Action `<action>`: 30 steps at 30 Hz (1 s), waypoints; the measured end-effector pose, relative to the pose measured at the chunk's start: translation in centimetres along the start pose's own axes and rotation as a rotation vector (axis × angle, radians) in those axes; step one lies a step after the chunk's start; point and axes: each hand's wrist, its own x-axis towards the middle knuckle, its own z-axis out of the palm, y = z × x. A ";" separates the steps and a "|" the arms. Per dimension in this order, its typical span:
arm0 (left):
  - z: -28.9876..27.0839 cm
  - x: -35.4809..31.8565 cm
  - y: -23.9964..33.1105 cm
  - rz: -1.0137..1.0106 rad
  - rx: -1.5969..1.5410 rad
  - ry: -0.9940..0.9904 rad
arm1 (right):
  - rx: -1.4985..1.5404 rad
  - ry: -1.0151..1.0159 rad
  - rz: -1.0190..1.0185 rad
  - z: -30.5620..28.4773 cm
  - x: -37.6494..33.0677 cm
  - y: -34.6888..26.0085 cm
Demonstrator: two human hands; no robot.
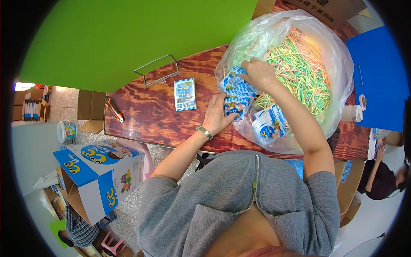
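A row of overlapping blue-and-white packets [239, 92] lies at the left side of a clear plastic bag [239, 43]. My left hand [216, 115] grips the near end of the row, its thumb across the lowest packet. At the far end my right hand [260, 76] curls its fingers over the top packets; its fingertips are partly hidden. The opened bag is heaped with thin pastel candy sticks [299, 70], green, yellow and pink. More blue-and-white packets [269, 123] rest in its near part, below my right forearm. A single flat packet [185, 94] lies on the table to the left.
The red-brown wood-patterned table [150, 115] holds an orange cutter [115, 110] at its left edge. A metal handle [156, 70] stands by the green panel [128, 34]. At the right are a cup [352, 113] and a blue panel [379, 77]. A printed carton [100, 171] stands lower left. Other people sit nearby.
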 end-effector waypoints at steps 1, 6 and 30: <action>0.1 0.0 0.0 0.005 -0.011 -0.001 | 0.028 0.027 -0.030 0.3 -0.1 0.2; 0.3 0.0 -0.5 0.083 -0.016 0.042 | 0.056 0.140 -0.176 2.6 -0.2 1.5; 0.0 -0.7 0.4 0.099 -0.009 0.158 | -0.004 0.390 -0.379 1.5 -4.4 -0.6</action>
